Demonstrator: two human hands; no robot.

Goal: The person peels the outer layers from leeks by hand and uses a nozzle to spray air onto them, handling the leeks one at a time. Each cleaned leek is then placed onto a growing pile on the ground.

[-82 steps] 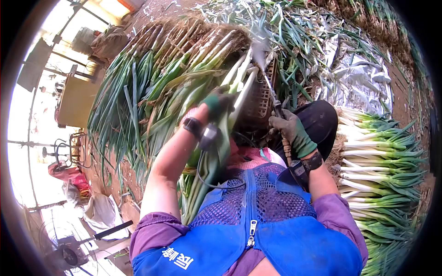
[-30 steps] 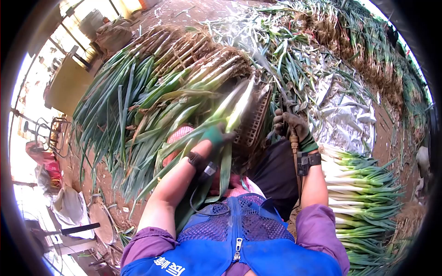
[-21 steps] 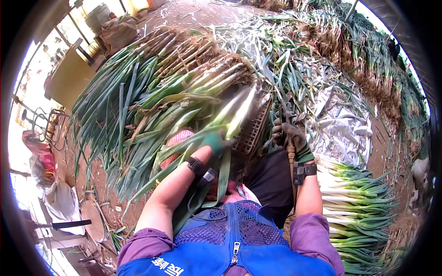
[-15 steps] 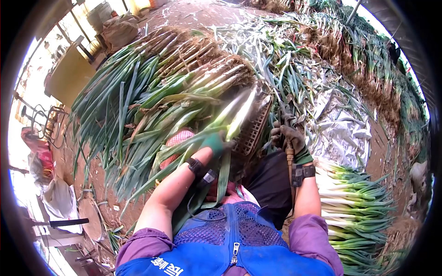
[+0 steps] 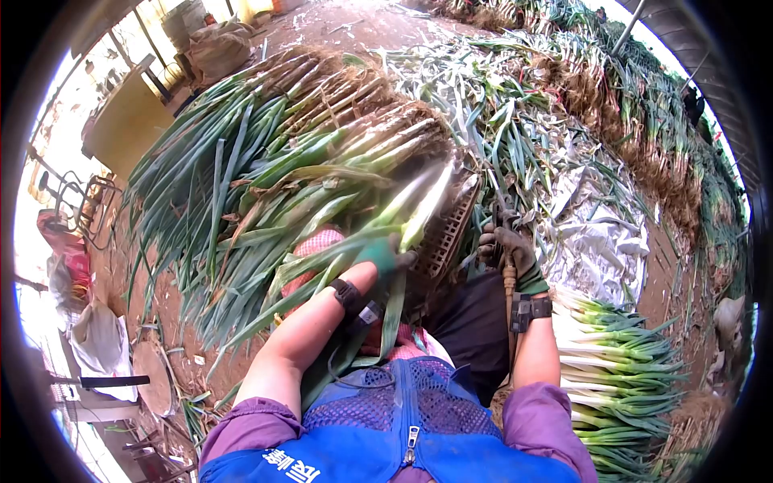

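A person's gloved left hand grasps green onions beside a brown crate, while the right hand grips a wand near a row of white-stemmed onions.

**Bright Light Floods the Left Side of a Brown-Floored Work Area**

The brown floor is strewn with pale scraps toward the top, and part of it at the right is covered by a crumpled whitish sheet. The far left is washed out by strong light, so the details of any wall there cannot be told. Against that glare are seen a yellow panel, a curved metal frame and, below it, a red bag. A brown sack is placed near the panel. Lower left, a round flat disc is seen beside a pale sack. The upper right is enclosed by a dark ribbed covering, near which a slanted grey pole is seen.
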